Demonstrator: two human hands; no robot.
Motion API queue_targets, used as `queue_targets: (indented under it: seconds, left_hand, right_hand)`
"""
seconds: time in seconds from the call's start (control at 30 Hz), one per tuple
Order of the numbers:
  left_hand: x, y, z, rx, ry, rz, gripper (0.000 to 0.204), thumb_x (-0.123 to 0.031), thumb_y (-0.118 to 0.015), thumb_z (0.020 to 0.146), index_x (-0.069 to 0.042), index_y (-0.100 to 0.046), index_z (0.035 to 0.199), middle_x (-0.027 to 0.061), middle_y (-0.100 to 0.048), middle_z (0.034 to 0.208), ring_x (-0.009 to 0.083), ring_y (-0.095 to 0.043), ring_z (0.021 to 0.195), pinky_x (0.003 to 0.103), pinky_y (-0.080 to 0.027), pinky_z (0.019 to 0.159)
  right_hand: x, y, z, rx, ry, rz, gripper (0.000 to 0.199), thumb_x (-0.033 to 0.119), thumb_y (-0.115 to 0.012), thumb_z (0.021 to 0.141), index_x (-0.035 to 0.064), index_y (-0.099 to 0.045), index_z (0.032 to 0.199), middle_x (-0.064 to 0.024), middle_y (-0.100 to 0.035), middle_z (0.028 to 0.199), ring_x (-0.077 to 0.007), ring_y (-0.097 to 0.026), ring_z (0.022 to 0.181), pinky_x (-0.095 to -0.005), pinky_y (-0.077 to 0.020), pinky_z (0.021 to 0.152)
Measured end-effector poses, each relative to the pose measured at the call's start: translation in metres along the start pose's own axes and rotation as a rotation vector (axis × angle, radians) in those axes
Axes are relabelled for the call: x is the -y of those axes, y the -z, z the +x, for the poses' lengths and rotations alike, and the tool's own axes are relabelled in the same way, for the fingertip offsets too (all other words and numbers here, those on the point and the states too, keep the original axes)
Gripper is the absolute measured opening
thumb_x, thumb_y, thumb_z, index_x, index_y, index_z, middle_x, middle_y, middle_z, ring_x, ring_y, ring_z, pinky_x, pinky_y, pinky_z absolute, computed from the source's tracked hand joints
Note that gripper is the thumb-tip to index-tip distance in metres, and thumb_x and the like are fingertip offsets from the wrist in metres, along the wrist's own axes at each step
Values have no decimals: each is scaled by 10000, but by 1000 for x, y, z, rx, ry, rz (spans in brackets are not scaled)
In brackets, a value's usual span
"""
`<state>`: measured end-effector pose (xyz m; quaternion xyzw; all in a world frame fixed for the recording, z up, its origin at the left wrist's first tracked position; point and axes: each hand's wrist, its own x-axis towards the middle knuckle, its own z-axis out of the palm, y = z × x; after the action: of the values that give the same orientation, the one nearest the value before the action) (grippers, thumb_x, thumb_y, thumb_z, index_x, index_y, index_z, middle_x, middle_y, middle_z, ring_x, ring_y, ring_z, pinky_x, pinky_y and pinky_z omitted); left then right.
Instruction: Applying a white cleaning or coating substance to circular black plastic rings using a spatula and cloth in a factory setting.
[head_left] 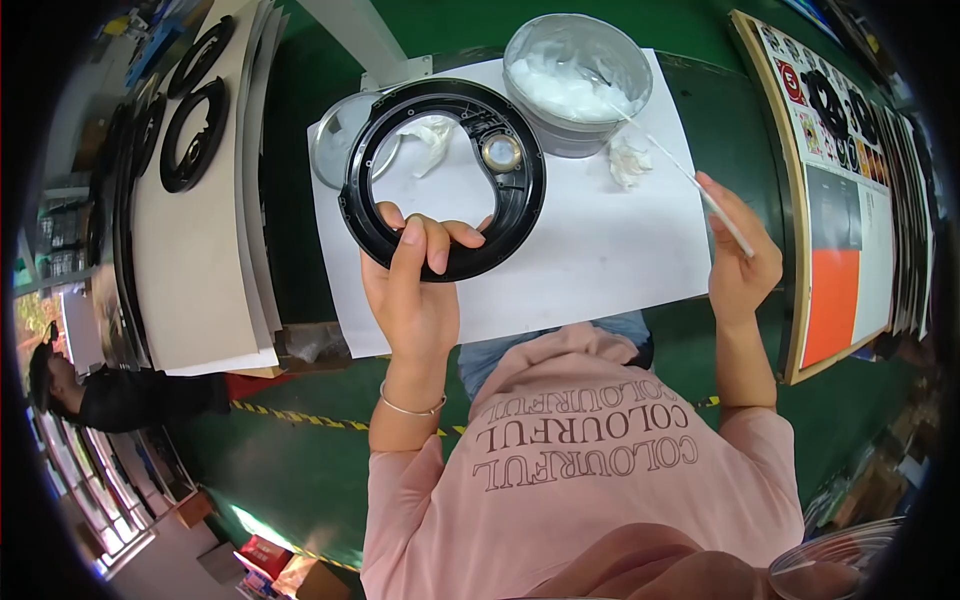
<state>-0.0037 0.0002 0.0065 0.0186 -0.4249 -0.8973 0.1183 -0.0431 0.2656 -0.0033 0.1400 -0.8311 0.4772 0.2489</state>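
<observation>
My left hand (412, 290) is closed on the lower rim of a black ring-shaped plastic housing (522, 212), holding it raised over a white paper sheet (610, 250). A round metallic piece (501, 153) sits in the wider right side of the ring. Between the fingers of my right hand (742, 258) is a thin white stick (690, 176), which slants up-left into a grey tub (578, 140). White paste (555, 85) fills the tub, and the stick's far end is hard to make out against it. A crumpled tissue (628, 164) lies beside the tub.
A clear round lid (332, 150) and another tissue (433, 140) lie behind the ring. Cardboard sheets (205, 240) bearing black rings (195, 133) stand left; a wood-edged board (795, 290) with black parts stands right. A metal post (365, 35) rises behind. Another person (120, 398) is far left.
</observation>
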Motion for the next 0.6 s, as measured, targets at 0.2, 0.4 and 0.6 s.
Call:
queue_targets:
  seconds: [0.2,0.4,0.6]
  left_hand:
    - [-6,2,-2,-32,-20,30,83,-67,-412,864,-90,-373,934,28,-388,604,244,-550,697,501,-417,815]
    - [-7,3,-4,-35,-24,35,87,-63,-412,864,-96,-377,936,28,-390,601,238,-553,695,500,-421,813]
    - [-10,2,-8,-17,-34,56,86,-53,-406,863,-94,-380,934,29,-398,604,232,-558,691,492,-427,815]
  right_hand:
    - [24,0,36,175,775,-591,180,53,-583,693,24,-631,864,-110,-615,914,-235,-596,877,-309,-482,747]
    - [35,17,72,417,995,-889,231,60,-507,746,21,-605,950,-126,-594,1003,-243,-555,988,-333,-436,847]
    - [21,26,115,667,1325,-1054,347,82,-490,695,-60,-545,1007,-152,-520,1125,-273,-478,1090,-371,-375,941]
